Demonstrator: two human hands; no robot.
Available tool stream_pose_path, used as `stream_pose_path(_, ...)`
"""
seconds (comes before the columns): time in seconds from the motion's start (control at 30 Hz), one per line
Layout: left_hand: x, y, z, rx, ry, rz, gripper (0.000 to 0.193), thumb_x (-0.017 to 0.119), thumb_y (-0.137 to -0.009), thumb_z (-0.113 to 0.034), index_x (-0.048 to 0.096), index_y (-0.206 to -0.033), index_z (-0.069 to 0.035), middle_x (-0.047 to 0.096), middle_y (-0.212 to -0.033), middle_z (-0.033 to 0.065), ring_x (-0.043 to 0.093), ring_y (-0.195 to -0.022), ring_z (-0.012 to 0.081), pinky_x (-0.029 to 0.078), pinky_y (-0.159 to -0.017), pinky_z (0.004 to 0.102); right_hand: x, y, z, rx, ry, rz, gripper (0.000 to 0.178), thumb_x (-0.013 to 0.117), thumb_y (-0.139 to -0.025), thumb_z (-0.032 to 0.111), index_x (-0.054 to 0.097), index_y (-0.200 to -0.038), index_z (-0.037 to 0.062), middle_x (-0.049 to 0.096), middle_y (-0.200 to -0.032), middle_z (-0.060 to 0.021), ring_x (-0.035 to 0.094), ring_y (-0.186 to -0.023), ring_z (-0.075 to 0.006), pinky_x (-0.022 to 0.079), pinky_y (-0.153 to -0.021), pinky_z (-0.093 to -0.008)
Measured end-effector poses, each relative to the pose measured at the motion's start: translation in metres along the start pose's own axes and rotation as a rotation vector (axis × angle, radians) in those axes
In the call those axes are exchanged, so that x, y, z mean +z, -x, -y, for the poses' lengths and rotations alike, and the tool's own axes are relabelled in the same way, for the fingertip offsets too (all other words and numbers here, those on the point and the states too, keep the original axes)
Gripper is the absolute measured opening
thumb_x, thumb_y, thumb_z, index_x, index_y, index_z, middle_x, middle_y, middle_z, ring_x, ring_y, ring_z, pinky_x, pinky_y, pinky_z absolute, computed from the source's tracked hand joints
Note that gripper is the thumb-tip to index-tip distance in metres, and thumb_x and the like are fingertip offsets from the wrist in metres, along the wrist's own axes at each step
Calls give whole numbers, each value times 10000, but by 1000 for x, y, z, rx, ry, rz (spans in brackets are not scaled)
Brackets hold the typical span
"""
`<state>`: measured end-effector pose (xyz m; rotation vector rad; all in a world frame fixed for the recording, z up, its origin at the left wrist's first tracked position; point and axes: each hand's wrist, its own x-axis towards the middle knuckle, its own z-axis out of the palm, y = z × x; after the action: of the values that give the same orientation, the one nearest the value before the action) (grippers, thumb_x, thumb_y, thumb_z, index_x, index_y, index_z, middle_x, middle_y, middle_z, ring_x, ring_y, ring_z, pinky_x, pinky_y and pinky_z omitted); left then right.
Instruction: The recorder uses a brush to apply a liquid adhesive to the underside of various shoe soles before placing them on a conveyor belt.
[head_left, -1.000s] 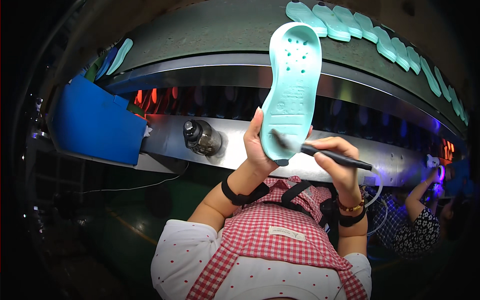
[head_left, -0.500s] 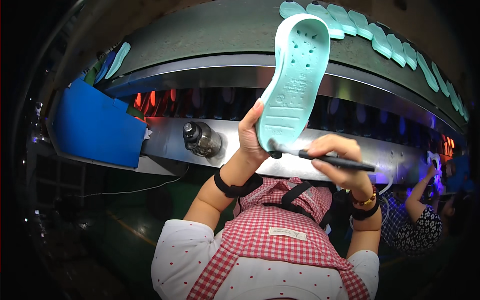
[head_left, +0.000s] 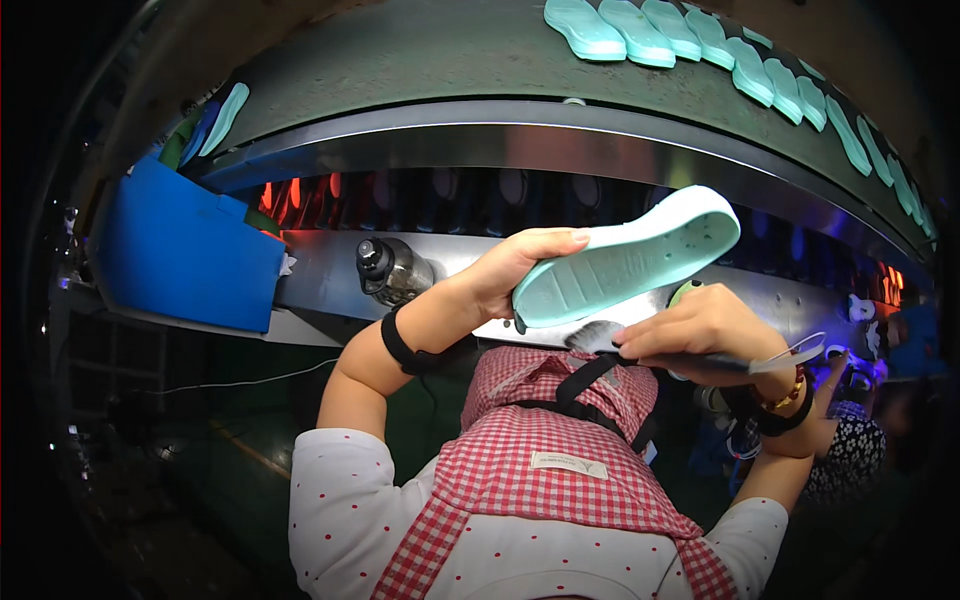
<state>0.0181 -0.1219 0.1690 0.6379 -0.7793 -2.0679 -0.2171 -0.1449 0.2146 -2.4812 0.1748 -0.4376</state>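
A mint-green shoe sole [head_left: 630, 262] with raised edges is tilted in front of me, its hollow side showing. My left hand [head_left: 520, 265] grips it at its lower left end, thumb along the upper edge. Below the sole, my right hand [head_left: 705, 328] is closed around a brush with a dark handle. The brush's grey bristles [head_left: 594, 336] are just under the sole's lower edge; I cannot tell whether they touch. Partly hidden behind my right hand is a green round thing [head_left: 685, 291].
Several mint-green soles lie on the dark conveyor belt [head_left: 400, 60] beyond a metal rail [head_left: 420, 137]. A dark bottle [head_left: 395, 272] stands on the metal ledge [head_left: 325, 265]. At left is a blue box-like housing [head_left: 185, 245]. Another person's patterned clothing [head_left: 850, 450] shows at right.
The sole has swung from nearly upright to slanting right and come lower. The brush has left its lower end and dropped below it. Soles on the belt have shifted slightly.
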Motion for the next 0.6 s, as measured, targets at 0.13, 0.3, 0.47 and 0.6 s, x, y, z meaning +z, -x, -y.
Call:
stream_pose_path(0.13, 12, 0, -2, -58, -103, -40, 407, 549, -840, -236, 498, -1132, 43, 584, -1013, 123, 587, -871, 167, 488, -757, 293, -1, 8, -7, -9, 54, -22, 181, 623, -708, 34, 634, -880, 90, 650, -932, -62, 622, -678, -252, 481, -590, -299)
stream_pose_path(0.3, 2, 5, -6, -66, -120, -71, 414, 548, -839, -223, 485, -1147, 47, 580, -1022, 127, 588, -890, 168, 495, -760, 280, -15, 14, -5, 17, 74, 55, 190, 624, -702, 43, 624, -888, 82, 654, -914, -58, 633, -739, -236, 485, -626, -303)
stream_pose_path(0.47, -13, -6, -1, -50, -167, -91, 460, 543, -839, -229, 443, -1192, 48, 558, -1078, 155, 592, -917, 194, 509, -775, 328, -14, 18, -13, 170, 137, -6, 154, 631, -722, 65, 627, -873, 35, 648, -853, -125, 631, -760, -272, 493, -642, -325)
stream_pose_path(0.6, -31, 0, 25, -22, 163, -2, 534, 507, -851, -287, 370, -1256, 32, 536, -1119, 174, 583, -956, 251, 498, -801, 389, -1, 15, -11, 345, -321, -256, 192, 614, -735, 67, 648, -917, 13, 659, -826, -122, 637, -744, -156, 474, -665, -239)
